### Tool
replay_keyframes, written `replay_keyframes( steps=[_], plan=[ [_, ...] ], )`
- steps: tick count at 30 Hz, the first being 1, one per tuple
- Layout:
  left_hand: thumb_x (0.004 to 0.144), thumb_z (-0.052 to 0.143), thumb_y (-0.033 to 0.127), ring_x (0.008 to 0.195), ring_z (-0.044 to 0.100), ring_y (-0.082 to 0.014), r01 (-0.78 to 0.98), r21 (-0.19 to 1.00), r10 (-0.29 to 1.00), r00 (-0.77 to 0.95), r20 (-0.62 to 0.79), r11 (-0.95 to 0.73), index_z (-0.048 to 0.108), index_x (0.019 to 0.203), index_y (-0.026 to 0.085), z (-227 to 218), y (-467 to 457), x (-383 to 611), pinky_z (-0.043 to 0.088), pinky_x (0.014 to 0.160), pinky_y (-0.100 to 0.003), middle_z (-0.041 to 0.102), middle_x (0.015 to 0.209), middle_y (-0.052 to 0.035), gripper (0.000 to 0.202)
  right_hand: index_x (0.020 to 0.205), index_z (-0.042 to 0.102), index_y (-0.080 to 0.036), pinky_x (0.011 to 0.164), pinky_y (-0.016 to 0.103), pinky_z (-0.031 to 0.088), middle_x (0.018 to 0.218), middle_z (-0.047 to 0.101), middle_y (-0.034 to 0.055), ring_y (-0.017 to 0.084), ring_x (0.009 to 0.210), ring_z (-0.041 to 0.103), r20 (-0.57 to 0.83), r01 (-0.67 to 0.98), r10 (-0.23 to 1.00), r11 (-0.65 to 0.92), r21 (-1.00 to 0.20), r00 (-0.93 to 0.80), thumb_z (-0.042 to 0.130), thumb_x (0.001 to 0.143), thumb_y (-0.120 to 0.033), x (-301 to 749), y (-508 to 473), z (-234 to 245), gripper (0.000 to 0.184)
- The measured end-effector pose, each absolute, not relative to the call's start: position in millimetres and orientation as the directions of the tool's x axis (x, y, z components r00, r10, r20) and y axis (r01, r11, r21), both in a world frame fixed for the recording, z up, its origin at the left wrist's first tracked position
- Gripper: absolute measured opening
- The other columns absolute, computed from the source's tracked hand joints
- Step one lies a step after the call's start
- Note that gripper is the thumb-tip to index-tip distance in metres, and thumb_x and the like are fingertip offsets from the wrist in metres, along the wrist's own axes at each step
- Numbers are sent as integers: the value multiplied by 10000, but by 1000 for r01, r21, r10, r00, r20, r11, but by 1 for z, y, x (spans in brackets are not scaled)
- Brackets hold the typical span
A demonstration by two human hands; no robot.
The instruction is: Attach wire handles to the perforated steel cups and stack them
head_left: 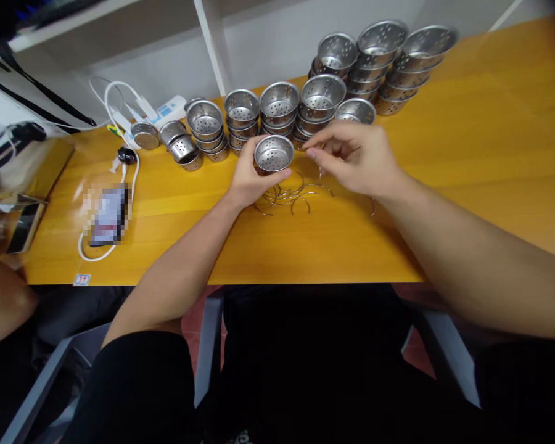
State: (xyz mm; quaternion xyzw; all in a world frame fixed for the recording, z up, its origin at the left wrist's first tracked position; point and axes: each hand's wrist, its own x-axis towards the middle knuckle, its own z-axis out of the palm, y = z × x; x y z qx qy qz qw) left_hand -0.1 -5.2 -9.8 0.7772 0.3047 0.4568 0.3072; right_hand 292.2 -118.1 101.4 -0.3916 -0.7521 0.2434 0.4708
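Left hand (248, 180): gripping my round, perforated, silver-metal cup (274, 153); slackening could drop it.
Right hand (359, 158): I cannot tell whether fingertips pinch anything.

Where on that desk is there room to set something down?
The widest bare desk patch lies right of the cup stacks, beyond the right forearm. Another sits between the white cable and left forearm. It's crowded along the back and among the loose wires.
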Motion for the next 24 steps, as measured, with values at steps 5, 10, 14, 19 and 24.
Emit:
replay_keyframes(
  steps=[5, 10, 14, 19, 24],
  plan=[
    [977, 1070, 746, 1598, 769, -382, 209, 716, 728, 388, 565, -666, 576, 1730, 343, -11, -6, -1, 646, 1448, -640, 707, 1708, -135, 987, 1160, 863, -372, 850, 565, 698, 1117, 880, 109, 340, 964, 773, 449, 395, 878, 476, -786, -163, 902, 1099, -954, 293, -118, 105, 587],
    [974, 1061, 797, 1567, 797, -376, 197, 745, 744, 406, 530, -638, 547, 1740, 342, -14, -5, 1, 683, 1404, -634, 722, 1693, -132, 1028, 1067, 761, -340, 763, 528, 631, 943, 810, 89, 282, 809, 694, 458, 377, 877, 476, -794, -144, 910, 1064, -1014, 293, -110, 100, 690],
    [942, 1085, 836, 1549, 818, -377, 198, 745, 742, 422, 521, -636, 589, 1712, 311, -3, -13, 2, 694, 1403, -651, 757, 1688, -149, 1056, 1083, 750, -345, 694, 503, 581, 864, 742, 61, 260, 751, 618, 448, 366, 882, 468, -804, -145, 880, 1074, -1040, 294, -106, 97, 707],
    [848, 1140, 883, 1618, 788, -403, 206, 747, 746, 421, 516, -633, 680, 1650, 298, 16, -25, 3, 628, 1490, -681, 791, 1635, -131, 1094, 1152, 812, -354, 770, 546, 662, 991, 826, 98, 295, 837, 670, 414, 389, 890, 456, -800, -192, 899, 1069, -969, 296, -106, 93, 626],
    [842, 1097, 956, 1653, 769, -428, 198, 741, 738, 419, 528, -642, 658, 1679, 305, 18, -27, 4, 603, 1510, -716, 794, 1576, -114, 1148, 1261, 879, -308, 776, 522, 666, 1033, 883, 102, 304, 820, 748, 394, 442, 884, 467, -766, -251, 896, 1097, -734, 299, -103, 84, 456]
  ],
)
